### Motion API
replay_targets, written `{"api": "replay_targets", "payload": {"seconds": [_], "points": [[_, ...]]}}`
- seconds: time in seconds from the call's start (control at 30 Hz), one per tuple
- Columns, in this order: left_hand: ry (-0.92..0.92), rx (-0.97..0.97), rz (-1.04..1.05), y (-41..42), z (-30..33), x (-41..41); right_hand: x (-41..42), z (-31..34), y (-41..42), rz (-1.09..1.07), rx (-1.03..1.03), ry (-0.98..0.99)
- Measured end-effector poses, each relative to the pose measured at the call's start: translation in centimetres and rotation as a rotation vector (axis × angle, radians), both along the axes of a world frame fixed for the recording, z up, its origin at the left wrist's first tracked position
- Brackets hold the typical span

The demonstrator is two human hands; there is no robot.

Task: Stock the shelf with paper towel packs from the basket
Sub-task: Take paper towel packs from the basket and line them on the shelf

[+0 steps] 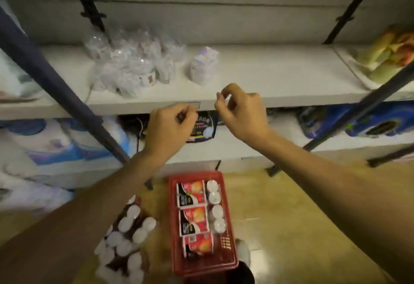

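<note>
Empty grips; three red packs (193,215) in basket (228,227)

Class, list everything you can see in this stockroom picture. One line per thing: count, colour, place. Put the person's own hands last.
Shelf board: one, white, across the middle of the view.
Clear-wrapped packs: a cluster, count unclear, whitish, on the shelf board's left part.
Single wrapped pack: one, white, on the shelf board right of the cluster.
Basket: one, red, on the floor below the hands.
Red-labelled packs: three, red and white, in a row inside the basket.
Roll packs: count unclear, white ends, on the floor left of the basket.
Blue packs: blurred, lower shelf, right.
Left hand: fingers curled, holding nothing visible, at the shelf edge.
Right hand: fingers curled, holding nothing visible, at the shelf edge.
</note>
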State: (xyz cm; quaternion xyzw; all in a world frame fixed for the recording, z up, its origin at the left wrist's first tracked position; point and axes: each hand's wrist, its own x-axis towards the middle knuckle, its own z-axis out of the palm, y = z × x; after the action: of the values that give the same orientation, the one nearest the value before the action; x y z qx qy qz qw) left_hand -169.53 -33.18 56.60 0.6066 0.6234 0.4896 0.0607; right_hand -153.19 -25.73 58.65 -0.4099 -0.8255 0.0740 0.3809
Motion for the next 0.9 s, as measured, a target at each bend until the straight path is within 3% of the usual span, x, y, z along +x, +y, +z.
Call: {"api": "replay_targets", "payload": {"seconds": [0.23, 0.47, 0.7, 0.9], "points": [[-0.097, -0.338, 0.08, -6.6, -19.3, -0.2, 3.2, -19.0, -4.3, -0.077, -0.422, -0.199], [-0.146, -0.54, 0.096, -11.7, -35.5, 3.4, 8.0, -36.4, -8.8, -0.122, -0.673, -0.303], [-0.295, -0.863, 0.221, -16.1, -49.0, 7.2, 11.8, -50.4, -12.2, -0.173, -0.754, -0.45], [-0.322, -1.127, 0.317, -20.4, -58.0, 9.2, 11.0, -58.8, -12.4, -0.079, -0.806, -0.501]]}}
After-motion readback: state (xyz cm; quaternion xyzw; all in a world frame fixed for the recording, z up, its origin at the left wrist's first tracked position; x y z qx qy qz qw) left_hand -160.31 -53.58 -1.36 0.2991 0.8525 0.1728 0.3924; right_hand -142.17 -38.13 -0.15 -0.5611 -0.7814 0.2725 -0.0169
